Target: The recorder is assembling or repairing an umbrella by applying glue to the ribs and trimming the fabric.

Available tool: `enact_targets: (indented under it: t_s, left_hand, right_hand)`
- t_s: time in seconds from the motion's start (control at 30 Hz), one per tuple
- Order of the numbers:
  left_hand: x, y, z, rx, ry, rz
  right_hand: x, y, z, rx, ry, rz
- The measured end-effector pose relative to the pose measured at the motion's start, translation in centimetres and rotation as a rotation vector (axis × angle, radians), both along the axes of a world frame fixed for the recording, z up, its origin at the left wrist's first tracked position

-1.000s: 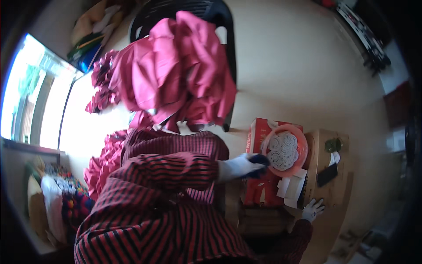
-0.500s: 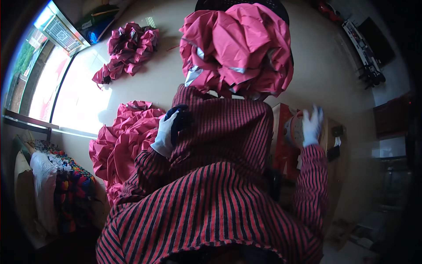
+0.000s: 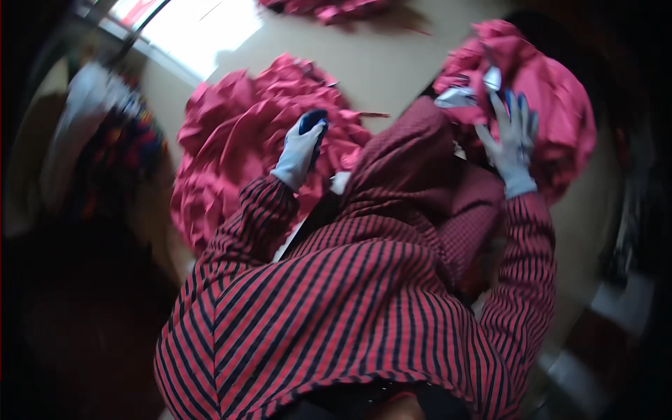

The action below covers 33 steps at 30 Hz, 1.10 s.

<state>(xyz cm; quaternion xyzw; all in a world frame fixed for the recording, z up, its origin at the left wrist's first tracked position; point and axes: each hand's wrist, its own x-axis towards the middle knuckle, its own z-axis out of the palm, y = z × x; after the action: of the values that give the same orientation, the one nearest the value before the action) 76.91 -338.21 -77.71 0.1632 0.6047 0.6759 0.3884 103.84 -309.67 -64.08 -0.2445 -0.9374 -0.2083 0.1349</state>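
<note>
- Work with crumpled pink stuff looks like the step going on: I see a left pink heap (image 3: pixel 231 154) and a right pink heap (image 3: pixel 560 105).
- The right hand (image 3: pixel 511 136) is at the right one, close to some silvery bits (image 3: pixel 458 96). Its grip is wide, fingers spread. I can't tell if it touches.
- The left hand (image 3: pixel 301 148) is over the left one. Its fingers bend in, so its grip looks narrow, but I can't tell if it holds anything.
- Taking hold on the right would, I think, need the spread fingers to curl and pinch a fold.
- Striped legs (image 3: pixel 399 157) are between the two and get in the way.
- A thin red strip (image 3: pixel 374 115) pokes out on the left; it might snag.
- A far pink heap (image 3: pixel 336 10) lies on the floor (image 3: pixel 406 56).
- At far left are a white bag (image 3: pixel 77 115) and a many-coloured bundle (image 3: pixel 129 150), both blurry.
</note>
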Motion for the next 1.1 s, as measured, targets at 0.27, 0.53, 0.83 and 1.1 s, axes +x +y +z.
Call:
enact_targets:
  t_s: [0.27, 0.53, 0.83, 1.1]
  left_hand:
    - [-5.1, -14.4, -3.1, -1.364, 1.03, 0.531]
    - [-3.7, -24.3, -1.8, -1.244, 0.593, 0.479]
    - [-2.2, -32.7, -7.9, -0.262, 0.467, 0.329]
    - [-8.2, -38.6, -18.4, 0.69, 0.402, 0.08]
  right_hand:
    - [8.7, -4.8, -10.4, -0.321, 0.125, 0.163]
    - [11.3, -4.6, -11.3, -0.308, 0.492, -0.013]
    - [11.9, -4.6, -11.8, -0.28, 0.394, -0.06]
    - [9.2, -4.2, -12.7, -0.318, 0.338, -0.022]
